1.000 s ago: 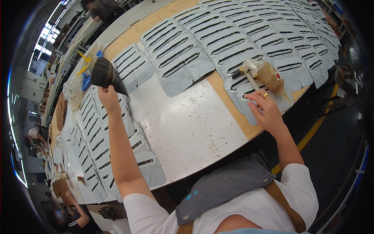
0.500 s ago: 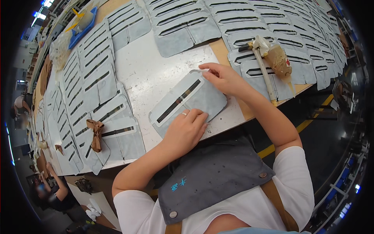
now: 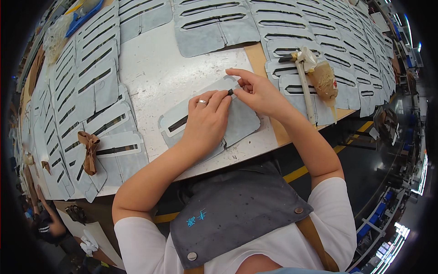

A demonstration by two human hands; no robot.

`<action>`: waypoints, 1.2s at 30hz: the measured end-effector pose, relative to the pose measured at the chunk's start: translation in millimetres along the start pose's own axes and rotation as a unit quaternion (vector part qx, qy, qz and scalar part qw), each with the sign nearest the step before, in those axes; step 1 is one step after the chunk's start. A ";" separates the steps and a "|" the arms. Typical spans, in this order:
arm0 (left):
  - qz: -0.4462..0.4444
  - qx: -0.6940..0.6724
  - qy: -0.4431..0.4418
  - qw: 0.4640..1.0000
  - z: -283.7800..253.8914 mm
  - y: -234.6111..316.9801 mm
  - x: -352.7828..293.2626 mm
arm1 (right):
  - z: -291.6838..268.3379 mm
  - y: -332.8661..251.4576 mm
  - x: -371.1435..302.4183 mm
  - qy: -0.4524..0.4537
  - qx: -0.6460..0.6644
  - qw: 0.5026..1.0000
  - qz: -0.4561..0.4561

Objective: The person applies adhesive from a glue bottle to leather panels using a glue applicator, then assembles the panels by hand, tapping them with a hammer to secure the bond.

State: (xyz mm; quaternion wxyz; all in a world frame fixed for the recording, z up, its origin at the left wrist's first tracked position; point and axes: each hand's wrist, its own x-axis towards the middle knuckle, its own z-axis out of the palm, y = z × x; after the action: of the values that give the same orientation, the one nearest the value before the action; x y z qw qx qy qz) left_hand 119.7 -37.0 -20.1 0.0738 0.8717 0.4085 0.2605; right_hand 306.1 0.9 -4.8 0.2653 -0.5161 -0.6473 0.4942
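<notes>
A pale grey panel [image 3: 242, 119] lies slanted on the white tabletop in front of me. It has a long slot with a white border and a dark strip inside. My left hand [image 3: 207, 116], with a ring on it, rests across the middle of the panel. Its fingers lie along the slot, tips by the strip's dark upper end, covering much of it. At the panel's upper right corner, my right hand [image 3: 258, 93] has thumb and fingers curled together, pinching the edge beside the slot's end.
Rows of similar overlapping slotted panels [image 3: 200, 39] cover the table's far side, left and right. A white-handled brush [image 3: 305, 91] and a stained plastic bag [image 3: 325, 84] lie at right. Crumpled brown material [image 3: 89, 150] sits at left. A blue tray [image 3: 84, 18] stands far left.
My left hand has moved up and right from the panel's lower edge onto the slot. The right hand stays at the upper corner, its fingers now more curled. The view has shifted slightly.
</notes>
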 end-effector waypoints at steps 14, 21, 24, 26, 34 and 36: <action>-0.006 0.003 -0.029 1.000 2.9 -2.1 -0.3 | -6.4 -15.8 8.6 -0.062 0.235 0.954 0.175; -0.054 -0.064 -0.040 0.996 -1.4 -1.9 0.5 | 8.0 -11.9 -18.0 0.133 -0.009 0.991 0.000; -0.060 -0.067 -0.057 0.994 -2.7 -2.3 1.0 | 5.0 0.2 -33.8 0.165 -0.263 0.937 -0.162; -0.074 -0.077 -0.067 0.992 -4.3 -1.4 2.2 | 10.7 6.1 -40.2 0.167 -0.287 0.925 -0.183; -0.078 -0.052 -0.097 0.991 -7.5 0.9 7.9 | 13.7 8.9 -42.2 0.169 -0.348 0.894 -0.227; -0.076 -0.041 -0.102 0.991 -8.0 1.3 8.1 | 14.2 10.3 -41.4 0.168 -0.347 0.892 -0.235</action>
State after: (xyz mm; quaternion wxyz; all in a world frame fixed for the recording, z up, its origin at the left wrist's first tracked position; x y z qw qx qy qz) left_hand 120.8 -32.4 -9.7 0.1702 0.8563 0.4532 0.1803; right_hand 311.6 -43.1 -12.5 0.2825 -0.4836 -0.8257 0.0670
